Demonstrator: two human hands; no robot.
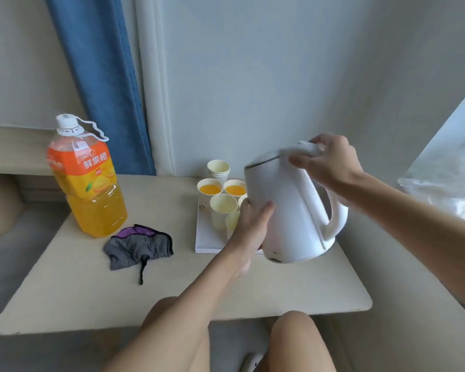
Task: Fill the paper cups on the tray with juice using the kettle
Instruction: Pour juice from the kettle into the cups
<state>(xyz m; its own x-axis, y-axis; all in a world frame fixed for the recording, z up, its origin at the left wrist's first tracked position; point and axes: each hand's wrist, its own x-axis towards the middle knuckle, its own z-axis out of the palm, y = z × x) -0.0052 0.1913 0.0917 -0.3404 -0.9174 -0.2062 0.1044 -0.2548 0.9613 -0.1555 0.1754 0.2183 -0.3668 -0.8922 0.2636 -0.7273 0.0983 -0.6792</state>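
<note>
Fingers (300, 160) of right hand (330, 162) grip kettle (287, 205) — left hand (253, 224) flat against it, half-hiding 2 cups (232, 220).

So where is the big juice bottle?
In the head view, the juice bottle stands at the left of the table, just behind the grey cloth.

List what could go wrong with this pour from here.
1. The tilted kettle hides its own spout and the cups beneath it, so juice may miss and land on the tray.
2. The left hand presses the kettle right beside the light empty paper cups; a nudge could topple one.
3. The kettle's front hangs close to the two filled cups; a bump might spill them.
</note>
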